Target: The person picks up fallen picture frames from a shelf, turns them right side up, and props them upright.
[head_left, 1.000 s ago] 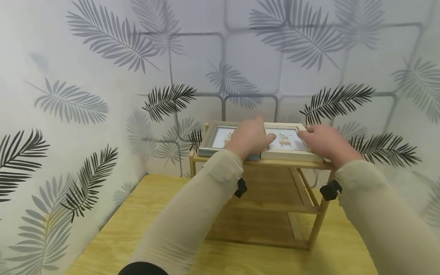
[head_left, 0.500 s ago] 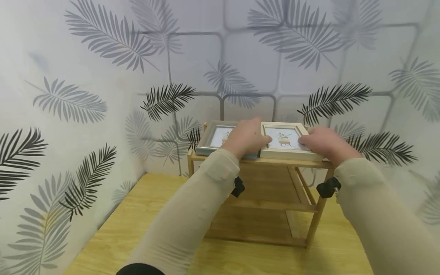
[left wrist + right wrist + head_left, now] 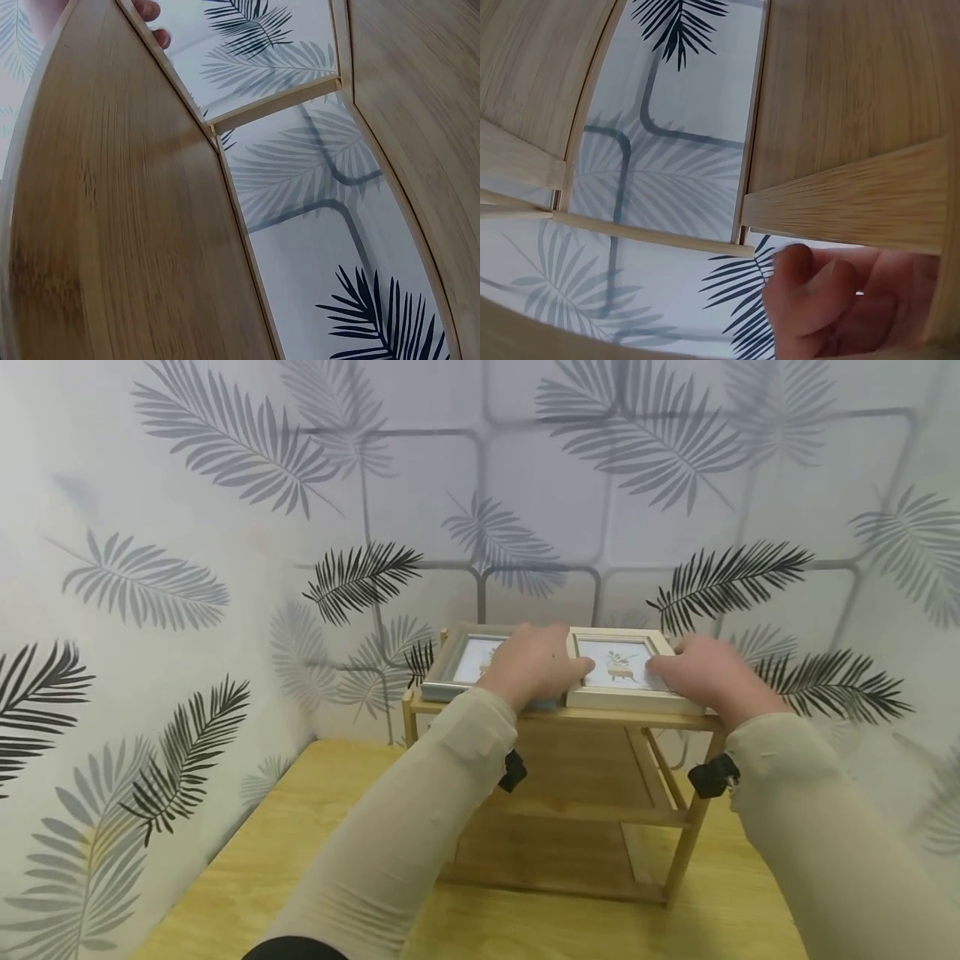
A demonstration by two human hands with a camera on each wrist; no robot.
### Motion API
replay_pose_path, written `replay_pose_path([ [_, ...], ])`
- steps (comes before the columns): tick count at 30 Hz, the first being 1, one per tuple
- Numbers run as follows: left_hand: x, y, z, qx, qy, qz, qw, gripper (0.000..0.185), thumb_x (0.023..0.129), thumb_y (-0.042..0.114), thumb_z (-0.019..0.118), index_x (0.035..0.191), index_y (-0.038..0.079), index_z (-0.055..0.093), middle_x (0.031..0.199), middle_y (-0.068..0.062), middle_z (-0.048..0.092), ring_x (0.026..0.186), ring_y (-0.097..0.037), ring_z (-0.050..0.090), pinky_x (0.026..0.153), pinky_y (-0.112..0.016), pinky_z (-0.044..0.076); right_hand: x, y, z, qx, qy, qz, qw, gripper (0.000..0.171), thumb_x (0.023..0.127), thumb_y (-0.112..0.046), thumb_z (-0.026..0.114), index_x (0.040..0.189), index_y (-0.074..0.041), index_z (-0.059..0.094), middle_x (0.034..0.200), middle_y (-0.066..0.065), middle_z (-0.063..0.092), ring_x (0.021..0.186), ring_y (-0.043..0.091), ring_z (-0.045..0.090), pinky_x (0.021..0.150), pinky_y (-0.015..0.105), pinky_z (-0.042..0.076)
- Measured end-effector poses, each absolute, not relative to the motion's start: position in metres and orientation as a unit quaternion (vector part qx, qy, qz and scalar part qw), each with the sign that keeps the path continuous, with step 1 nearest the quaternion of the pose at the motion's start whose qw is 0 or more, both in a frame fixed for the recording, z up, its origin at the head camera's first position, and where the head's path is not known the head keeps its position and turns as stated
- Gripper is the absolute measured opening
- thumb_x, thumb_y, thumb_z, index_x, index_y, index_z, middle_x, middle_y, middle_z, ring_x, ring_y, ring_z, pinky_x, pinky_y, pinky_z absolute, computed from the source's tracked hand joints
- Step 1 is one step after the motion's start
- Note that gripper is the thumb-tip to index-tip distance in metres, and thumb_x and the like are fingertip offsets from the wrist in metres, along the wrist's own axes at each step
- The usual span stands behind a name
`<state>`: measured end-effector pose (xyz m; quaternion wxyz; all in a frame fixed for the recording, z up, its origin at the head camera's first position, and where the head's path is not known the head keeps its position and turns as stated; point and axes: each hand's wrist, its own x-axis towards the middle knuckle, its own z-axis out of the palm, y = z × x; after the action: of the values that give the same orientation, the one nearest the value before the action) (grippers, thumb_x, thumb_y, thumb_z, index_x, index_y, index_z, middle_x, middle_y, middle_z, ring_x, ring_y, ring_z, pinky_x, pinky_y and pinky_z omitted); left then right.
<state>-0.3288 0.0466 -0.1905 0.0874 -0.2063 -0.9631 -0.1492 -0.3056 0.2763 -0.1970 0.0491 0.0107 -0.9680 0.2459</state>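
Observation:
Two picture frames lie side by side on a wooden rack's [image 3: 686, 721] top board: a silver-grey one [image 3: 442, 692] on the left and a cream one [image 3: 626, 700] on the right, each with a small plant picture. My left hand [image 3: 528, 664] covers much of the silver frame, its thumb over the cream frame's left rim and fingers bent at the back. My right hand [image 3: 712, 672] grips the cream frame's right edge, thumb on its face. Curled fingers of my right hand [image 3: 817, 300] show beyond the rack's end in the right wrist view.
The rack has two lower wooden shelves [image 3: 585, 768] and stands on a yellowish wood surface [image 3: 262, 860]. Close behind it is a wall [image 3: 540, 485] papered with leaf patterns. Wooden boards [image 3: 120, 187] fill much of the left wrist view.
The cream frame has shifted slightly right relative to the rack, with a narrow gap now beside the silver frame. My left hand's fingers have lowered a little; the right hand keeps its grip.

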Motion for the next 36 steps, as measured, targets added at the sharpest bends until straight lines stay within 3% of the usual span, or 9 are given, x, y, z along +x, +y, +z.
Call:
replay_pose_path([
  [2, -0.328, 0.046, -0.191, -0.207, -0.965, -0.132, 0.09, 0.057, 0.098, 0.055, 0.052, 0.139, 0.017, 0.057, 0.143, 0.0, 0.057, 0.138, -0.03, 0.043, 0.107, -0.047, 0.042, -0.306, 0.275, -0.197, 0.009, -0.971, 0.236, 0.042, 0.041, 0.096, -0.038, 0.05, 0.101, 0.001, 0.059, 0.087, 0.014, 0.06, 0.073, 0.027, 0.055, 0.06, 0.038, 0.045],
  [6, -0.328, 0.047, -0.191, -0.222, -0.966, -0.098, 0.094, 0.044, 0.1, 0.054, 0.046, 0.12, 0.019, 0.064, 0.137, 0.004, 0.061, 0.138, -0.03, 0.043, 0.108, -0.045, 0.041, -0.307, 0.276, -0.197, 0.009, -0.969, 0.243, 0.042, 0.037, 0.098, -0.031, 0.048, 0.098, 0.003, 0.06, 0.086, 0.015, 0.06, 0.072, 0.027, 0.055, 0.061, 0.038, 0.046],
  [10, -0.329, 0.049, -0.19, -0.239, -0.964, -0.079, 0.089, 0.052, 0.103, 0.053, 0.039, 0.135, 0.017, 0.062, 0.146, 0.003, 0.055, 0.143, -0.03, 0.038, 0.115, -0.043, 0.034, -0.306, 0.279, -0.197, 0.003, -0.962, 0.268, 0.045, 0.044, 0.101, -0.029, 0.045, 0.116, 0.011, 0.057, 0.105, 0.025, 0.06, 0.086, 0.034, 0.057, 0.07, 0.044, 0.049],
  [13, -0.33, 0.049, -0.19, -0.234, -0.965, -0.082, 0.083, 0.062, 0.105, 0.053, 0.036, 0.155, 0.018, 0.044, 0.156, 0.003, 0.045, 0.146, -0.028, 0.034, 0.117, -0.042, 0.03, -0.305, 0.279, -0.197, 0.0, -0.96, 0.275, 0.049, 0.055, 0.103, -0.031, 0.042, 0.134, 0.014, 0.047, 0.122, 0.032, 0.054, 0.1, 0.041, 0.055, 0.08, 0.052, 0.049],
  [16, -0.33, 0.048, -0.19, -0.22, -0.967, -0.105, 0.078, 0.064, 0.105, 0.054, 0.038, 0.158, 0.018, 0.039, 0.158, 0.001, 0.042, 0.145, -0.026, 0.036, 0.116, -0.041, 0.032, -0.305, 0.279, -0.195, 0.004, -0.962, 0.266, 0.059, 0.062, 0.104, -0.034, 0.04, 0.143, 0.014, 0.038, 0.132, 0.036, 0.047, 0.11, 0.047, 0.051, 0.09, 0.06, 0.045],
  [24, -0.331, 0.043, -0.191, -0.232, -0.956, -0.168, 0.07, 0.039, 0.103, 0.052, 0.044, 0.118, 0.02, 0.06, 0.126, 0.0, 0.064, 0.115, -0.02, 0.06, 0.099, -0.04, 0.047, -0.306, 0.278, -0.197, 0.009, -0.956, 0.282, 0.083, 0.069, 0.107, -0.041, 0.034, 0.152, 0.011, 0.027, 0.142, 0.037, 0.039, 0.121, 0.051, 0.044, 0.1, 0.067, 0.037],
  [28, -0.332, 0.038, -0.191, -0.23, -0.952, -0.197, 0.052, 0.046, 0.104, 0.052, 0.046, 0.135, 0.02, 0.056, 0.134, 0.001, 0.061, 0.125, -0.021, 0.055, 0.105, -0.041, 0.044, -0.308, 0.276, -0.199, 0.019, -0.952, 0.291, 0.095, 0.065, 0.108, -0.04, 0.031, 0.149, 0.011, 0.032, 0.135, 0.033, 0.045, 0.114, 0.045, 0.048, 0.098, 0.065, 0.04],
  [31, -0.333, 0.036, -0.191, -0.234, -0.942, -0.238, 0.036, 0.064, 0.104, 0.051, 0.047, 0.157, 0.017, 0.037, 0.144, 0.0, 0.056, 0.134, -0.022, 0.05, 0.111, -0.041, 0.039, -0.309, 0.277, -0.199, 0.03, -0.948, 0.297, 0.112, 0.064, 0.109, -0.04, 0.028, 0.15, 0.01, 0.031, 0.14, 0.035, 0.043, 0.122, 0.048, 0.045, 0.104, 0.067, 0.034],
  [36, -0.335, 0.035, -0.19, -0.247, -0.917, -0.314, 0.009, 0.071, 0.105, 0.042, 0.05, 0.164, 0.02, 0.018, 0.145, 0.0, 0.054, 0.119, -0.017, 0.059, 0.107, -0.04, 0.042, -0.308, 0.278, -0.199, 0.039, -0.94, 0.304, 0.15, 0.067, 0.11, -0.04, 0.023, 0.156, 0.007, 0.021, 0.144, 0.035, 0.039, 0.128, 0.05, 0.042, 0.108, 0.067, 0.029],
])
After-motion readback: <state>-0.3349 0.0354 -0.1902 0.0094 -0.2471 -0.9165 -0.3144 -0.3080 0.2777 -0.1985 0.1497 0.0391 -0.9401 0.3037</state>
